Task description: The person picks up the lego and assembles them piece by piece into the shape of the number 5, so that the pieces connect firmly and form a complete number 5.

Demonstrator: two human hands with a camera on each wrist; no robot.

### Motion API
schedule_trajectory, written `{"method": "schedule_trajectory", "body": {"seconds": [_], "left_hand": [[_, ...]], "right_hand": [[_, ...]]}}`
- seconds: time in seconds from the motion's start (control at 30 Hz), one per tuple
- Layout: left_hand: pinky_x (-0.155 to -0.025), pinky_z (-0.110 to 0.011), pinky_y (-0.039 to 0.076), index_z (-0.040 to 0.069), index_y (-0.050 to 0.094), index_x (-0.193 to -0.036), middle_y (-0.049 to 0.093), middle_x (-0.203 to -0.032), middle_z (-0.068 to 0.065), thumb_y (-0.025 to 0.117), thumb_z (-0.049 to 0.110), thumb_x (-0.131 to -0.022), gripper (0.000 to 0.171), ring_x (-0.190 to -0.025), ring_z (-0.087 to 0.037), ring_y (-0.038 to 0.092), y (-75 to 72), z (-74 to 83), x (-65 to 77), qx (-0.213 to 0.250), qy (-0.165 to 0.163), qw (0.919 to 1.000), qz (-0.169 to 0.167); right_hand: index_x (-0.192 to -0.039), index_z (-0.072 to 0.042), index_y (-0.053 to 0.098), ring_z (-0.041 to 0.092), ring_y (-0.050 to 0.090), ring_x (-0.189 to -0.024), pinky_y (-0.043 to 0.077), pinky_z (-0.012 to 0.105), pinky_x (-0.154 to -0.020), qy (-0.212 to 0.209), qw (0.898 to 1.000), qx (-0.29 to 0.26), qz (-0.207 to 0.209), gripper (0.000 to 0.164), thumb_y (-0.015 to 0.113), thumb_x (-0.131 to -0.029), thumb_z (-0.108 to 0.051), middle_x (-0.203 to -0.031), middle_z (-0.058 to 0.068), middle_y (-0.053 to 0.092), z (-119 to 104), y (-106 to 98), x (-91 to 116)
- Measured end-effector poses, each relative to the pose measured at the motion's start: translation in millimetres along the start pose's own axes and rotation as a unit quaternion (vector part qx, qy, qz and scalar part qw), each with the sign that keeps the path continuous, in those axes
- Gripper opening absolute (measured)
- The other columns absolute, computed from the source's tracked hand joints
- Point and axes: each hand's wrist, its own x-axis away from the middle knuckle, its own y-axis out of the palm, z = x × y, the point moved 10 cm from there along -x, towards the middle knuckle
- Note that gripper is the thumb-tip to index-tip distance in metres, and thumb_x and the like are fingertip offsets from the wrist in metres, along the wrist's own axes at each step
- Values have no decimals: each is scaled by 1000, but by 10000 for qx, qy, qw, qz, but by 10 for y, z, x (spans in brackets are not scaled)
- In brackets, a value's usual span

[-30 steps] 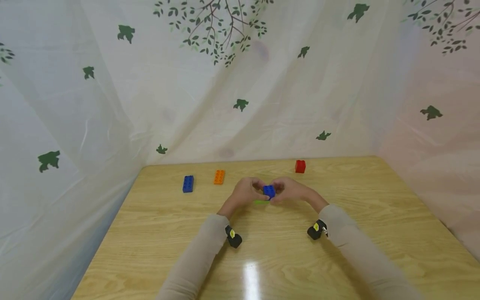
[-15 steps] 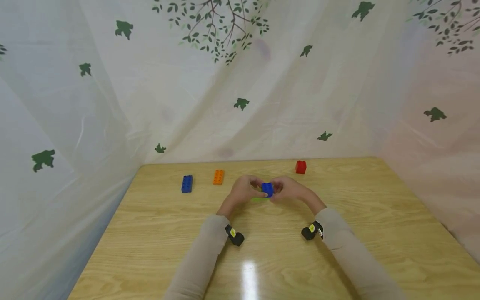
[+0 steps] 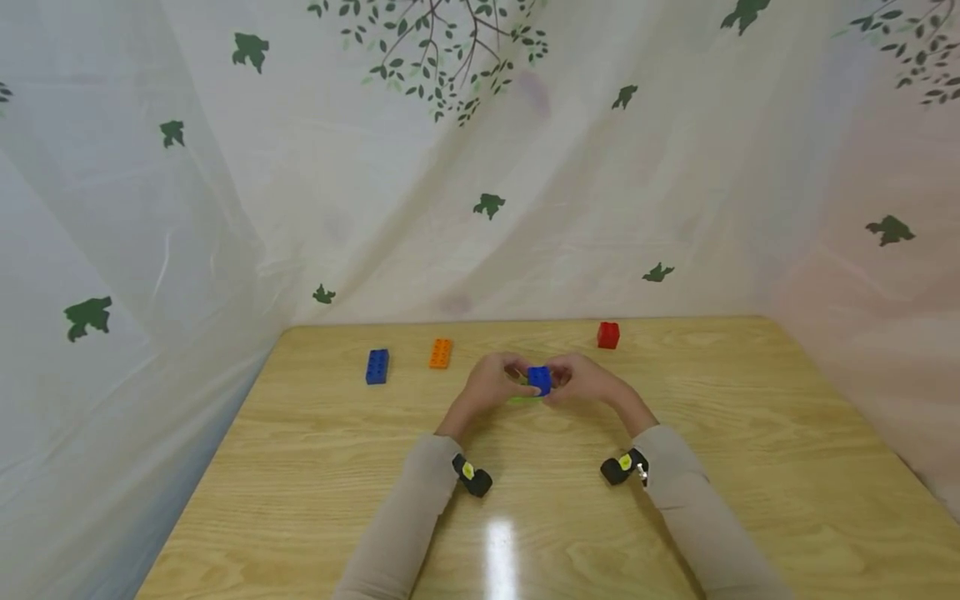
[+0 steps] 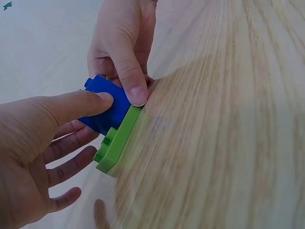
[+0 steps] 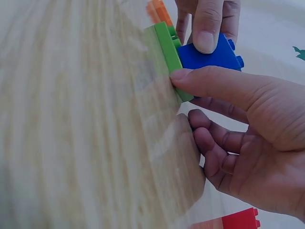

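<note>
Head view: over the last second, both hands keep their grip and only fine adjustment occurs; the small blue brick [image 3: 539,379] shows more of its near face, and the right wrist sits slightly farther inward. The left hand [image 3: 489,380], at nine o'clock from this brick, pinches it, with the left thumb [image 4: 88,104] flat on its side. The right hand [image 3: 587,378], at three o'clock, grasps the end of the green plate [image 4: 122,136], with the right thumb [image 5: 214,83] across the seam. The assembly is at the tabletop [image 3: 555,508], between the hands; contact beneath cannot be confirmed. The blue brick stands on the plate's right-hand portion, leaving studs exposed toward nine o'clock. This suggests alignment or pressing of the joint rather than a new pickup; full seating cannot be verified. Loose parts remain in place: the long blue brick [image 3: 377,367] at nine o'clock from the assembly, the orange brick [image 3: 440,353] between nine and ten, and the red brick [image 3: 608,336] at two.
</note>
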Motion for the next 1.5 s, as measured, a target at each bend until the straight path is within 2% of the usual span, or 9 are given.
{"method": "schedule_trajectory", "body": {"seconds": [0.2, 0.43, 0.6, 0.73, 1.03, 1.3, 1.5], "left_hand": [[-82, -32, 56, 10, 77, -106, 74, -99, -5, 88, 23, -81, 30, -91, -16, 66, -7, 52, 8, -24, 24, 10000, 68], [-84, -33, 55, 10, 76, -103, 74, -99, -5, 88, 22, -81, 28, -93, -18, 65, 0, 70, 21, -73, 111, 9998, 132], [-85, -34, 54, 11, 76, -103, 74, -101, -3, 89, 23, -81, 28, -94, -17, 65, 19, 27, 21, -93, 25, 9999, 113], [-86, -35, 54, 13, 76, -103, 74, -103, -1, 89, 24, -81, 28, -97, -18, 65, 31, 16, 26, -174, -28, 9998, 73], [-85, -35, 54, 16, 76, -100, 74, -103, 0, 89, 26, -80, 26, -99, -19, 66, 9, 74, 9, -360, 85, 9993, 41], [-82, -33, 54, 16, 75, -98, 74, -99, 1, 89, 27, -80, 25, -95, -16, 65, -9, 49, -22, -254, 74, 9996, 31], [-80, -32, 55, 15, 75, -96, 74, -96, 1, 90, 25, -78, 25, -91, -15, 66, 22, -2, -32, 49, -57, 9999, -98]], "right_hand": [[-97, 0, 68, 14, 52, -73, 45, 25, -67, -98, 9999, -32, 34, 20, 82, -82, -3, -80, 4, 60, -40, -6, 24], [-96, 3, 67, 16, 52, -72, 45, 24, -68, -148, 9998, -107, 105, 21, 81, -81, 0, -80, 10, 62, -51, -9, 45], [-95, 4, 68, 15, 52, -72, 45, 23, -66, -198, 9995, -203, 137, 21, 81, -80, 1, -80, 13, 63, -35, 6, 46], [-94, 4, 68, 14, 51, -71, 44, 24, -65, -212, 9995, -216, 132, 21, 82, -79, 0, -79, 9, 62, -16, 19, 45], [-96, -1, 69, 14, 50, -71, 42, 26, -66, -40, 10000, -59, 60, 20, 82, -80, -2, -76, -1, 56, -7, 0, 30], [-92, 0, 66, 15, 49, -70, 43, 26, -66, -147, 9998, -98, 44, 18, 81, -81, -1, -77, 1, 56, -47, -19, 19], [-90, 0, 65, 15, 50, -71, 43, 26, -66, -119, 9999, -72, 14, 18, 81, -81, 0, -76, 1, 56, -35, -8, 26]]}}
